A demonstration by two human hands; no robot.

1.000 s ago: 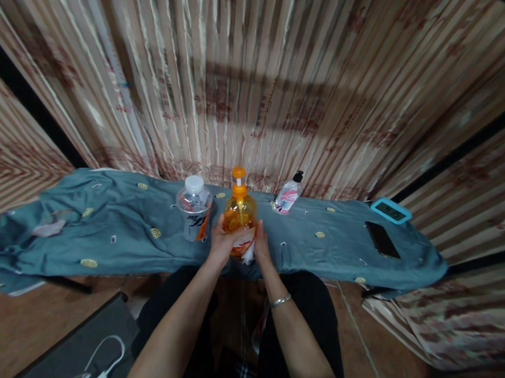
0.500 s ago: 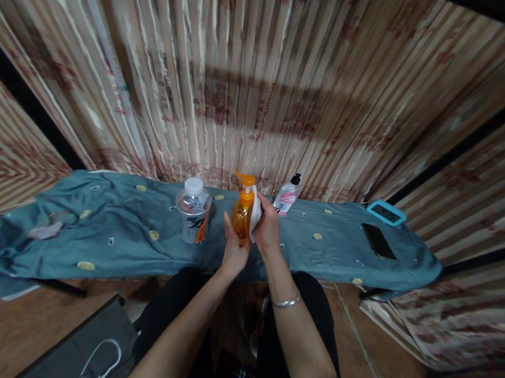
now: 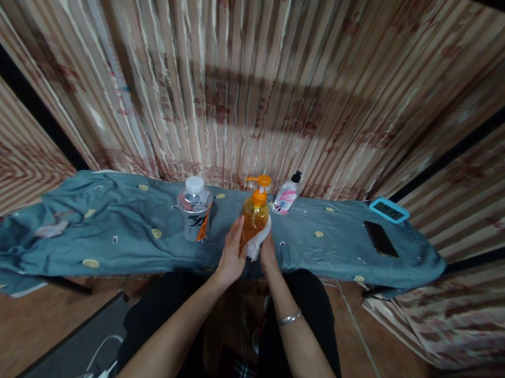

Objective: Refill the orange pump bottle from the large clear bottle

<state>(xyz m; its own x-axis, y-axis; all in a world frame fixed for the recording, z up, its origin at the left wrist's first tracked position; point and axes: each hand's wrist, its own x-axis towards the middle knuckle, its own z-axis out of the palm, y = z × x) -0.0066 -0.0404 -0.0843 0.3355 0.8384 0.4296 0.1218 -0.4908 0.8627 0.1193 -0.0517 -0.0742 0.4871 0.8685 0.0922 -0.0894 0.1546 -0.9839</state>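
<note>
An amber pump bottle (image 3: 254,215) with an orange pump head is held up over the front of the table, tilted slightly. My left hand (image 3: 232,255) grips its lower left side. On the right side my right hand (image 3: 268,252) presses a white cloth or tissue (image 3: 258,240) against the bottle's lower part; most of its fingers are hidden behind it. To the left stands a clear bottle (image 3: 195,211) with a white cap and an orange and black label. A small clear pump bottle (image 3: 287,195) with a black top and pink print stands behind, to the right.
A teal patterned cloth covers the narrow table (image 3: 124,249). At its right lie a dark phone (image 3: 380,239) and a blue-framed digital clock (image 3: 389,210). A pleated curtain (image 3: 241,97) hangs behind. A grey surface with a white cable (image 3: 101,348) is at lower left.
The amber bottle has moved slightly right and turned. The white cloth has shifted from its upper right side down to the lower front, with my right hand lower too.
</note>
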